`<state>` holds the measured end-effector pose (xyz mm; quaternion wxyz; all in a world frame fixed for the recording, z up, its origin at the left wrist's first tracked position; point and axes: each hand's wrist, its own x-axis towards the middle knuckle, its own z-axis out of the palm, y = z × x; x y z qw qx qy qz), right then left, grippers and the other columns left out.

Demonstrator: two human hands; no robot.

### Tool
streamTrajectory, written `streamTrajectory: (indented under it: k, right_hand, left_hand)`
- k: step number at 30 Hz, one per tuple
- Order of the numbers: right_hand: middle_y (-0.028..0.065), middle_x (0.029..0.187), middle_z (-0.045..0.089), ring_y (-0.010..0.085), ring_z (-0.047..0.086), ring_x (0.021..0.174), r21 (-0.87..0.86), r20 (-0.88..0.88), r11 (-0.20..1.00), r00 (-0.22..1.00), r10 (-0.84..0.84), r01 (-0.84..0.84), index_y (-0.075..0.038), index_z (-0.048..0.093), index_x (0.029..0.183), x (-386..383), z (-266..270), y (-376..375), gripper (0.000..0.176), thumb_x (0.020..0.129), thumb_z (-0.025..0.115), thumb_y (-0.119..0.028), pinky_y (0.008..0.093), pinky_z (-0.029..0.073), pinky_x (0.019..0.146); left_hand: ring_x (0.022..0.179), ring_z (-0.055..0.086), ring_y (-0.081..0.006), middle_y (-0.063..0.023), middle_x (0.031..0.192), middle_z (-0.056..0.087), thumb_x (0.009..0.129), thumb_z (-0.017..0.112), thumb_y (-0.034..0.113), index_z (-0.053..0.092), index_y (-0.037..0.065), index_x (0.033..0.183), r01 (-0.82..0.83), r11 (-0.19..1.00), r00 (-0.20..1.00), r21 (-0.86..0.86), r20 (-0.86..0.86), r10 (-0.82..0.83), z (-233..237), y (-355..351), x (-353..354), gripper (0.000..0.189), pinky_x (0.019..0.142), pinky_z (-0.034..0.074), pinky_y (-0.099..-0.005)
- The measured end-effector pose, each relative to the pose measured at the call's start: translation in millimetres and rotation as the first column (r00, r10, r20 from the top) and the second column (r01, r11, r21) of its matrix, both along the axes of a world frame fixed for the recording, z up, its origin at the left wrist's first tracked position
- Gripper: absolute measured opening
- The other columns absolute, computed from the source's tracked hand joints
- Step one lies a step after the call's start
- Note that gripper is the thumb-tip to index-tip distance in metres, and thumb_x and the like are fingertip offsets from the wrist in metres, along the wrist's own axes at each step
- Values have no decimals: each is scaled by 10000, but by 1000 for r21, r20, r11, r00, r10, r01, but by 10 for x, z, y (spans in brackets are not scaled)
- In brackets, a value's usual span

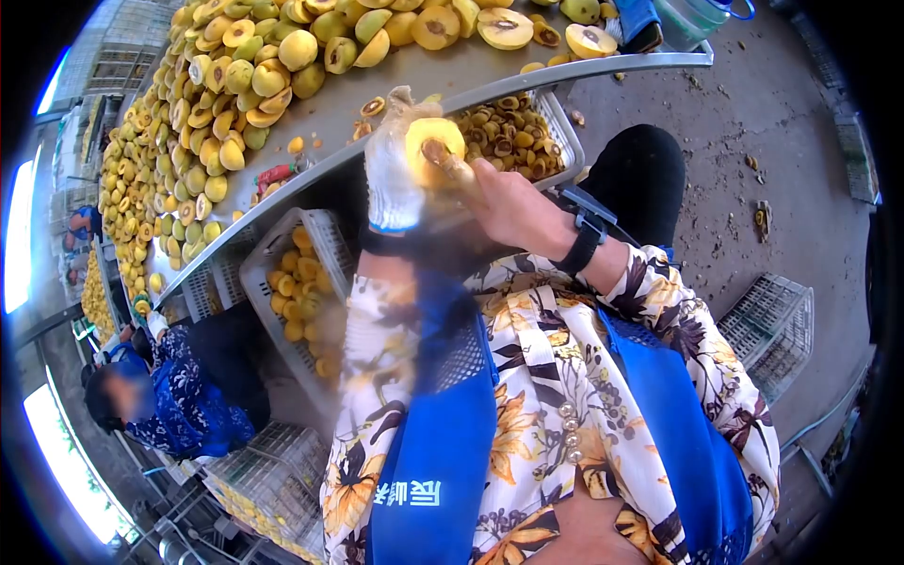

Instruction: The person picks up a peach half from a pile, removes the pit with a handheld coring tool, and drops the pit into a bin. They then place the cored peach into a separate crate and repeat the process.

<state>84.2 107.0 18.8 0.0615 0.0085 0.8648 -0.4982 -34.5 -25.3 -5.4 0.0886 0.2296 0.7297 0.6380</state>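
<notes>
My left hand (391, 179), in a white knit glove with a soiled fingertip area, is closed around a halved yellow peach (438, 137), its cut face turned toward my right hand. My bare right hand (518, 202), with a black watch at the wrist, grips a short hand tool (457, 169) with a wood-coloured shaft. The tool's end is at the brown centre of the peach half; its tip is hidden there. Both hands are in front of the metal table's edge (471, 94), close to a white crate (572, 146) holding brown-yellow pit pieces.
Piled yellow peaches (245, 80), many halved, cover much of the metal table. Below its edge stands a crate (254, 282) of yellow halves. A co-worker (198, 395) sits at the left. A grey crate (772, 325) stands on the littered floor (716, 188) at right.
</notes>
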Motion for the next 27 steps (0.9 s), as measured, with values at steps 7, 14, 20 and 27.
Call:
streamTrajectory:
  k: [7, 14, 20, 27]
  right_hand:
    - [155, 620, 568, 289, 573, 511, -261, 193, 960, 980, -54, 104, 29, 462, 953, -4, 17, -58, 197, 844, 532, -119, 377, 445, 458]
    - [64, 576, 518, 140, 477, 378, -526, 277, 826, 959, -59, 203, 14, 469, 1016, -35, -93, -296, 208, 844, 504, -96, 298, 377, 341]
    - [48, 590, 490, 126, 455, 379, -576, 445, 775, 895, 33, 258, -11, 456, 973, -11, -13, -289, 161, 837, 491, -90, 277, 375, 337]
    - [-10, 581, 423, 56, 345, 371, -823, 544, 419, 746, 385, 384, -46, 468, 947, -49, -11, -160, 102, 849, 496, -55, 207, 283, 315]
  left_hand:
    - [831, 611, -177, -95, 945, 610, 843, 512, 596, 568, -10, 1052, -122, 986, 670, 112, 742, -1, 478, 75, 24, 644, 705, 527, -316]
    - [800, 562, -120, -39, 960, 589, 914, 546, 343, 564, 31, 1093, -450, 866, 807, 216, 514, 291, 153, 181, 333, 360, 671, 482, -262]
    - [800, 584, -159, -76, 912, 610, 932, 512, 285, 572, 9, 1065, -247, 968, 950, 37, 209, 234, -237, 82, 156, 313, 699, 487, -267]
    - [780, 605, -209, -92, 944, 630, 904, 550, 311, 574, 51, 1059, -267, 946, 815, 185, 567, 119, 107, 111, 239, 304, 688, 498, -327]
